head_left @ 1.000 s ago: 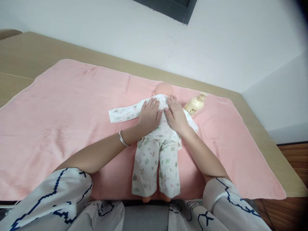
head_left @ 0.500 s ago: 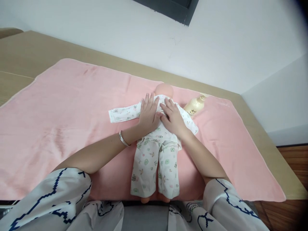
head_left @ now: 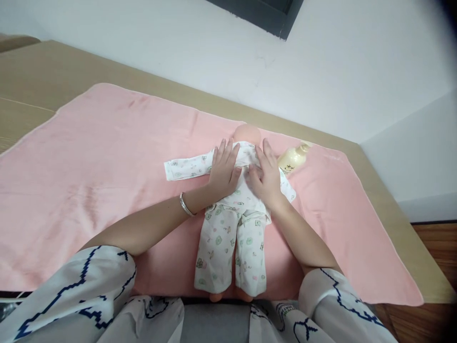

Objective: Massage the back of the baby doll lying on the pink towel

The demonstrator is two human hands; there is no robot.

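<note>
A baby doll lies on a pink blanket, its head away from me and its feet at the near edge. It wears a white printed top and matching trousers. My left hand rests flat on the left of the doll's upper body, fingers outstretched. On the other side, my right hand lies on the top with its fingers apart. Neither hand grips anything. One sleeve stretches out to the left. The doll's face cannot be seen.
The pink blanket covers most of the wooden table. A cream-coloured bottle lies just right of the doll's shoulder. Beyond the table's far edge stands a white wall.
My right hand has moved to the right across the doll's upper body, away from the left hand, and its fingers point more straight ahead. My left hand has stayed nearly in place.
</note>
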